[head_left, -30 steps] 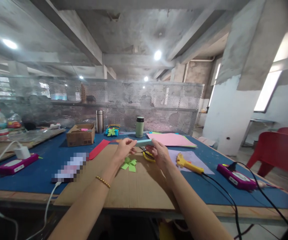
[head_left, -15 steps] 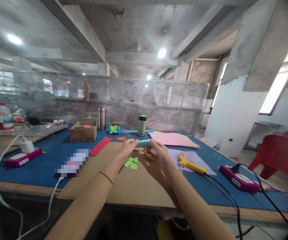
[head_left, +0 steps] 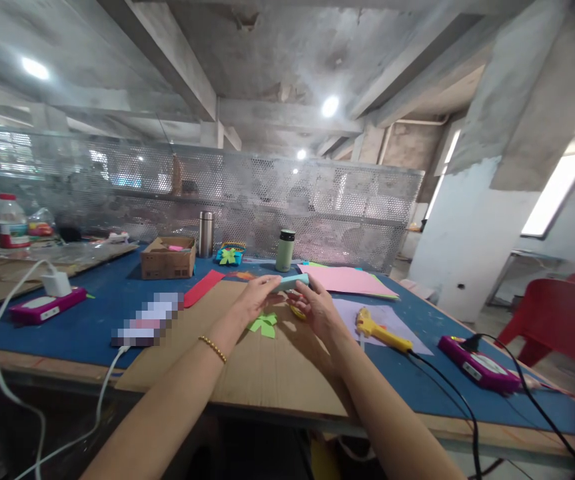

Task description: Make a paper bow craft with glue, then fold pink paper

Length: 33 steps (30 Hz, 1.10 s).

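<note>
Between my two hands is a small light-blue piece, flat and box-like, perhaps folded paper [head_left: 291,284]. My left hand [head_left: 260,293] grips its left end, and my right hand [head_left: 316,301] holds its right end, with the fingers curled beneath. Under the hands lies a brown cardboard sheet [head_left: 267,373]. Green paper cut like leaves or a bow [head_left: 264,325] rests on it just below my left hand. A yellow ring-shaped thing [head_left: 297,312], partly hidden by my right hand, is on the cardboard too.
A yellow glue gun [head_left: 382,332] lies on purple paper [head_left: 414,330] at right, its cord trailing to a power strip [head_left: 480,365]. Pink paper [head_left: 347,279], a green bottle [head_left: 285,252], a steel flask [head_left: 206,233], a cardboard box [head_left: 167,260], red paper [head_left: 204,288] and a phone [head_left: 150,321] surround the cardboard.
The light-blue piece has tilted, its right end now higher, and more of its side shows. Both hands still hold it; my right fingers have shifted slightly. The view has moved a little.
</note>
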Motion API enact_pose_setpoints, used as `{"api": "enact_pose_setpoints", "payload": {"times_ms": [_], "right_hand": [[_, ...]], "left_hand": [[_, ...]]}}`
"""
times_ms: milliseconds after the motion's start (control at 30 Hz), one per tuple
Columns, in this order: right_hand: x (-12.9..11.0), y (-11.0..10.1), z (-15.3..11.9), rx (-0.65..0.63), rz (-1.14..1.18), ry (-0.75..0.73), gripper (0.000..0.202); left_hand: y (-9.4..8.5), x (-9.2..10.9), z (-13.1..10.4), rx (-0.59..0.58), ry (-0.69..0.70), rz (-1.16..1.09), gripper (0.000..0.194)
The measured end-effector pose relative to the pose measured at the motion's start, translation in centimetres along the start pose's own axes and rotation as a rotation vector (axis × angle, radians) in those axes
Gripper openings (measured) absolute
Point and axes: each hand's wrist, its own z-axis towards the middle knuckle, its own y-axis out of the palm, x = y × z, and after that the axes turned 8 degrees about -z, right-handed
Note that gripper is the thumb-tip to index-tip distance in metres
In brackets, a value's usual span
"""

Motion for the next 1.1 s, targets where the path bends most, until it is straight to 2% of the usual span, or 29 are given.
{"api": "enact_pose_setpoints", "payload": {"times_ms": [100,233,333,500,700,800,933,1100], "right_hand": [[-0.1,-0.6,0.4,0.112,-0.103,-0.013,0.067],[0.1,-1.5,1.4,0.279,-0.372,-0.245,0.039],[0.4,-1.9,1.9,0.28,-0.442,-0.317,0.036],[0.6,-1.8,2.0,0.244,-0.453,-0.287,0.031],[0.1,-1.7,1.6,0.205,-0.412,-0.196,0.023],[-0.4,-1.6,1.3,0.191,-0.361,-0.136,0.023],[-0.9,-1.6,1.3,0.195,-0.272,-0.068,0.029],[-1.1,-1.9,1.3,0.181,-0.182,-0.04,0.029]], "left_hand": [[-0.5,0.2,0.3,0.031,-0.015,-0.033,0.007],[-1.4,0.2,0.6,0.046,-0.026,-0.069,0.01],[-1.6,0.1,0.7,0.031,-0.042,-0.036,0.014],[-1.3,0.1,0.6,0.043,-0.05,0.107,0.02],[-1.5,0.0,0.8,0.09,0.047,0.178,0.027],[-1.6,0.3,0.9,0.157,0.111,0.242,0.03],[-1.7,1.1,1.0,0.285,0.2,0.352,0.025],[-1.7,1.2,0.8,0.299,0.239,0.434,0.011]]}}
